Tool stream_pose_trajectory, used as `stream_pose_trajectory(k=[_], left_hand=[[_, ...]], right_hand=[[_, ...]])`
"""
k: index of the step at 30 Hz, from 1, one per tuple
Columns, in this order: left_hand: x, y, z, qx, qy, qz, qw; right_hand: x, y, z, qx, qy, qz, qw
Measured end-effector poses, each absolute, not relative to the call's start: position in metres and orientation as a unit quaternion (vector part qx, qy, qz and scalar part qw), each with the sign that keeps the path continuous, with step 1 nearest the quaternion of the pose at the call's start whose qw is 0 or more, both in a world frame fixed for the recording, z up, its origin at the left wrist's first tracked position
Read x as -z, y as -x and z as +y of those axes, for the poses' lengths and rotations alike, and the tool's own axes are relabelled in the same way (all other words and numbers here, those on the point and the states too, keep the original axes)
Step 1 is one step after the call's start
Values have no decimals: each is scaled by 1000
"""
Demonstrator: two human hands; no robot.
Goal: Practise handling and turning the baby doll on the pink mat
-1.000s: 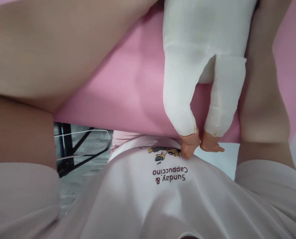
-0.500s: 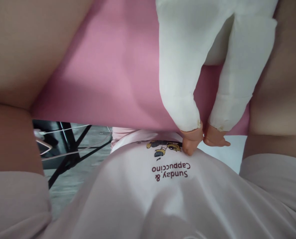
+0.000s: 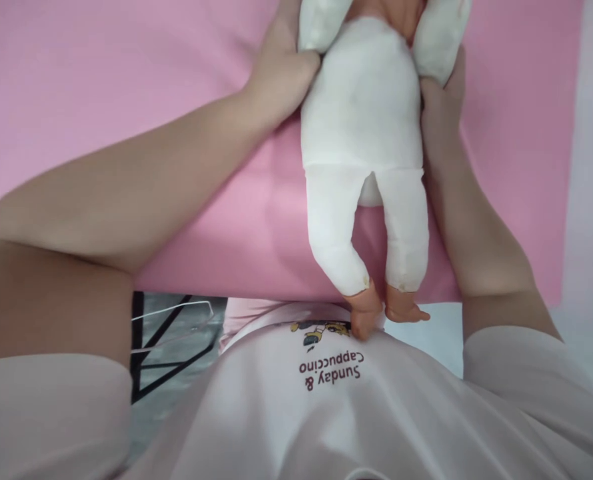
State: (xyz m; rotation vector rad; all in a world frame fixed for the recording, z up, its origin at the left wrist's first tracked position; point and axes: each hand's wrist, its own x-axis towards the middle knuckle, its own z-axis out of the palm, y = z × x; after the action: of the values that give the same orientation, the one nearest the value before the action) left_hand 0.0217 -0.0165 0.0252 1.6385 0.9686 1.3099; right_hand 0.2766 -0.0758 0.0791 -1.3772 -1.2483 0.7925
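- The doll (image 3: 364, 120) lies on the pink surface (image 3: 251, 257), its white torso between the person's two hands and its legs toward the person
- The left hand (image 3: 284, 83) is against one side of the torso, thumb at the upper flank, with one of the doll's white arms (image 3: 321, 25) partly covering the fingers
- The right hand (image 3: 441, 110) is along the other side, below the doll's other arm, which hides part of it
- With the fingers of both hands largely hidden, I cannot tell whether either grip is closed on the doll
- The left forearm slants inward across the pink surface; the right forearm runs more steeply up beside the doll's leg
- The doll's brown feet (image 3: 366, 310) extend past the near edge, in front of the printed shirt (image 3: 256, 407)
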Motion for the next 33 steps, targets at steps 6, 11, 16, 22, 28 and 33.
stream_pose_trajectory(k=[6, 11, 16, 22, 28, 33], left_hand=[[-5, -18, -6, -504, -670, 346, 423], [10, -16, 8, -484, -678, 348, 430], [20, -15, 17, -478, -671, 348, 448], [22, -14, 19, -501, -649, 349, 455], [5, -15, -3, -482, -688, 366, 402], [-3, -15, -13, -467, -709, 377, 370]], right_hand=[[-64, -285, -66, -322, 579, -537, 523], [-55, -293, -70, -327, 561, -557, 518], [-52, -296, -73, -337, 552, -568, 509], [-47, -295, -66, -344, 549, -545, 532], [-55, -295, -72, -345, 555, -555, 515], [-66, -291, -81, -348, 564, -552, 506]])
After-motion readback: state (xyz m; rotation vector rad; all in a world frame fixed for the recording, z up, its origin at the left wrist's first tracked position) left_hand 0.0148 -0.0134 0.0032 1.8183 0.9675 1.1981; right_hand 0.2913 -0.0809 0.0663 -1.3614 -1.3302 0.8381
